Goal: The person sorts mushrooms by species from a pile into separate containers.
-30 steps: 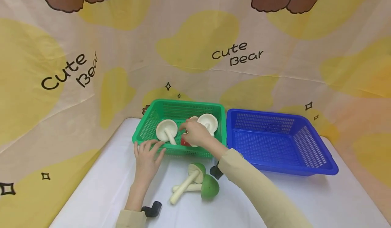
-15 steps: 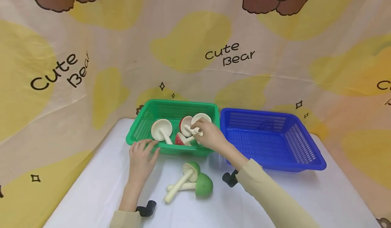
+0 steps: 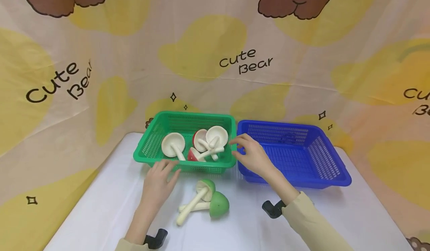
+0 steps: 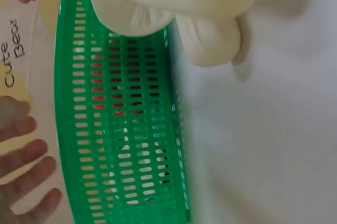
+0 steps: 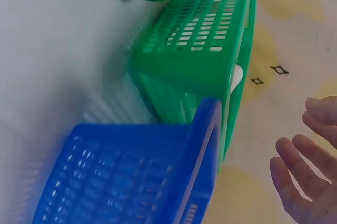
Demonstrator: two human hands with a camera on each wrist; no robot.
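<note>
In the head view my left hand [image 3: 158, 180] is at the front rim of the green basket [image 3: 141, 153], fingers loosely bent and holding nothing; whether it touches the rim I cannot tell. My right hand [image 3: 252, 155] hovers over the edge where the two baskets meet, its fingers apart around nothing. Inside the green basket lie several toy mushrooms: a pale-capped mushroom [image 3: 173, 145] on the left, a small red mushroom [image 3: 193, 154] at the front, and a white-gilled mushroom [image 3: 217, 136] at the right. Two green mushrooms [image 3: 219, 204] lie crossed on the table before it.
A blue basket [image 3: 336, 157] stands right of the green one, almost touching it, with no objects seen inside. White cloth covers the table [image 3: 248, 221]. A printed curtain [image 3: 198, 56] rises behind the baskets. Black wrist mounts [image 3: 156, 239] stick out from both forearms.
My right hand has come out of the green basket, moving right with its fingers spread, leaving the mushrooms inside. The left hand has stayed by the front rim. The head view has shifted slightly.
</note>
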